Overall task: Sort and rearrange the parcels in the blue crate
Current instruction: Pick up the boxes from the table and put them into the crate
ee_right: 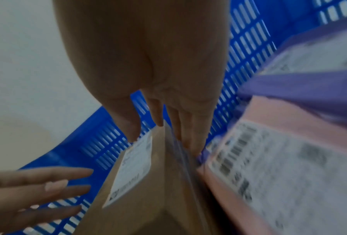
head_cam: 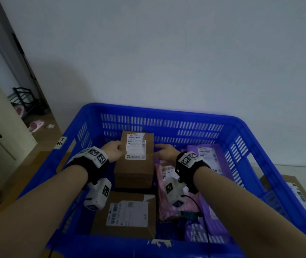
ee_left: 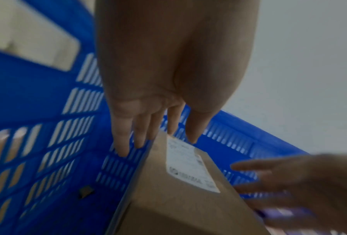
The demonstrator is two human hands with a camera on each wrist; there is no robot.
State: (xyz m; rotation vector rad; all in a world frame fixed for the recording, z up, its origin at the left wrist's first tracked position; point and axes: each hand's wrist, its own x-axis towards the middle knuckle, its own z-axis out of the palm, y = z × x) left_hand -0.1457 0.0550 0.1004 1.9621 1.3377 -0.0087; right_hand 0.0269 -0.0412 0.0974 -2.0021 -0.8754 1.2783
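Now my left hand (head_cam: 113, 151) and right hand (head_cam: 165, 152) flank the tall box (head_cam: 134, 170), a matte brown cardboard block with sharp edges and a white paper label (head_cam: 135, 147) on top. My left fingers (ee_left: 124, 135) are straight and a little spread, reaching down along its left side; whether they touch the cardboard I cannot tell. My right fingers (ee_right: 196, 135) are straight too, slid down its right face, with the thumb (ee_right: 128, 122) over the top edge by the label. Neither hand has closed round it.

It stands in the far middle of the crate (head_cam: 167, 112), hard blue plastic with slotted walls. I count two cardboard boxes inside: this one and a flat box (head_cam: 126, 213) just nearer me. Right of them lie soft, glossy mailers, one pink (head_cam: 169, 183) and two purple (head_cam: 221, 164), (head_cam: 200, 231), the pink one close against the tall box.
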